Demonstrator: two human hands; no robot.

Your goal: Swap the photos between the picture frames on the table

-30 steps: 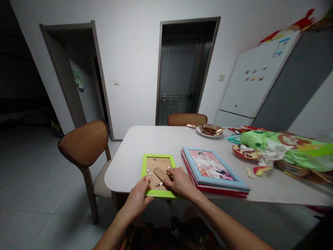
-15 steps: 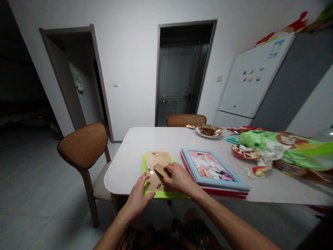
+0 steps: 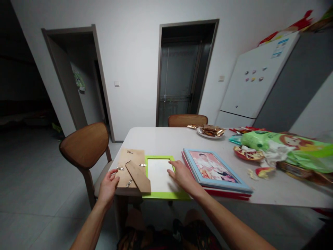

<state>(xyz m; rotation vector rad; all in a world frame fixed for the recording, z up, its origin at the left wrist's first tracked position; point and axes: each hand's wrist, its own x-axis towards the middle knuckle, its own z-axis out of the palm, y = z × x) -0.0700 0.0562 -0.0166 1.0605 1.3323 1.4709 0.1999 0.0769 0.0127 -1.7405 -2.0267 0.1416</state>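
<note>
Backing board [image 3: 133,170] now out of green frame [image 3: 166,196] — held (left hand [image 3: 107,186]).

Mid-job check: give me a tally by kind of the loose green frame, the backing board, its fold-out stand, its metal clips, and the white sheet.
Green frame: 1
Backing board: 1
Fold-out stand: 1
Metal clips: 4
White sheet: 1
Total: 8
</note>
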